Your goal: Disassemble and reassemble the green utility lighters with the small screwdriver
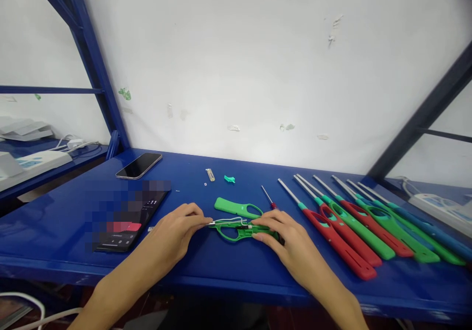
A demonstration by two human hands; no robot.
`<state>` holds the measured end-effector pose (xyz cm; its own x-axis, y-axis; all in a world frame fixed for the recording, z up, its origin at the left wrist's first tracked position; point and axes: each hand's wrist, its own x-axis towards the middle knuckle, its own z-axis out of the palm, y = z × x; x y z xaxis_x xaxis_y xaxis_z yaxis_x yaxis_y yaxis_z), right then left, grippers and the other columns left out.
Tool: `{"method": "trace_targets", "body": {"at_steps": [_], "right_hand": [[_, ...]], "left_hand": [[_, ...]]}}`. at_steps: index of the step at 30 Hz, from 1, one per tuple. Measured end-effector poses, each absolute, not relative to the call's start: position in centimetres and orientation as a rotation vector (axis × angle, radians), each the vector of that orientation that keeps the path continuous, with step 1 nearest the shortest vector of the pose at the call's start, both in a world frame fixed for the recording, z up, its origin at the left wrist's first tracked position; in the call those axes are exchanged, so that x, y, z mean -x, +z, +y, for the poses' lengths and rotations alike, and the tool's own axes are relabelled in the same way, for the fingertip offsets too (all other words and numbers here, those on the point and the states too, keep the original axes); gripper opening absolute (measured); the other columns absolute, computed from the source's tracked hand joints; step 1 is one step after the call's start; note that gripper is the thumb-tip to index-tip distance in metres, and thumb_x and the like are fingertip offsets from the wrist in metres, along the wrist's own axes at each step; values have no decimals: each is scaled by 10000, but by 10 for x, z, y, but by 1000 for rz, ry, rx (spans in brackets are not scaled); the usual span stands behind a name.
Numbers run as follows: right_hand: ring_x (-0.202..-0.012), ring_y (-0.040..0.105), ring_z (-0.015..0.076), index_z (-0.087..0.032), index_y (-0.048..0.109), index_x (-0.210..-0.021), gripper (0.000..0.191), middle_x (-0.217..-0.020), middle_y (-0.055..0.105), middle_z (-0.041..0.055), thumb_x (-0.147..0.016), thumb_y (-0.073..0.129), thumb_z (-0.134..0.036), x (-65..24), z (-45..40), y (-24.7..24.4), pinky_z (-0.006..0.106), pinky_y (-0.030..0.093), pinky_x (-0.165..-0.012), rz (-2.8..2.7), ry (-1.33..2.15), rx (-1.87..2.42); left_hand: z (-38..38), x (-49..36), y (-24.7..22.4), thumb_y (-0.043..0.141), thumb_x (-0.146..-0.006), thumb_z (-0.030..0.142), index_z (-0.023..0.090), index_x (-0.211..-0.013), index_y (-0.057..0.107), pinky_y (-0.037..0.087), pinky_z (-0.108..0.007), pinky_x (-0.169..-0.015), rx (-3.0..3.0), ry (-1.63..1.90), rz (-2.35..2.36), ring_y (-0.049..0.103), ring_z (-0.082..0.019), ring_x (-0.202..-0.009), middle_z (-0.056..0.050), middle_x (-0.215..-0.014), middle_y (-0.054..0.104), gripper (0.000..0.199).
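An opened green lighter body (236, 232) lies in front of me, its inner parts and a white wire (229, 219) showing. My left hand (181, 229) pinches the metal tube (211, 224) at its left end. Fingers of my right hand (283, 231) grip the right end of the green body from above and below. Just behind it rests the loose green half shell (232, 207) with its ring-shaped opening. A screwdriver (268, 196) with a red handle lies behind my right hand, which partly hides it.
Several red, green and blue long lighters (354, 226) lie in a row at the right. Two phones, one dark with a lit screen (127, 226) and one black (140, 166), are at the left. Toward the wall lie a teal piece (229, 179) and a small clear part (210, 174).
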<state>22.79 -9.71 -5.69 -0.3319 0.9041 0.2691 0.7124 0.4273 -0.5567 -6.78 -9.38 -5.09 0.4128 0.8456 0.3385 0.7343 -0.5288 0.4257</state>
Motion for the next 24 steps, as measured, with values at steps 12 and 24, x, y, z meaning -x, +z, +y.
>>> {"method": "trace_targets", "body": {"at_steps": [12,24], "right_hand": [[-1165,661,255,-294,766,-1216,235,-1248,685,59,-1049,610,-348,-229,-98,-56,413,515,-1050,-2164,473,1363],[-1168,663,256,-289,764,-1223,244,-1254,678,63,-1051,604,-358,-230,-96,-61,418,520,-1061,-2153,448,1362]], "left_hand": [[-85,70,-62,353,-1015,87,289,-1220,744,541,-330,-854,-2578,734,1402,660,-212,-1021,-56,-1161,679,486],[-85,63,-59,337,-1100,249,272,-1210,724,549,-305,-886,-2513,777,1405,672,-203,-1034,-44,-1170,680,402]]}}
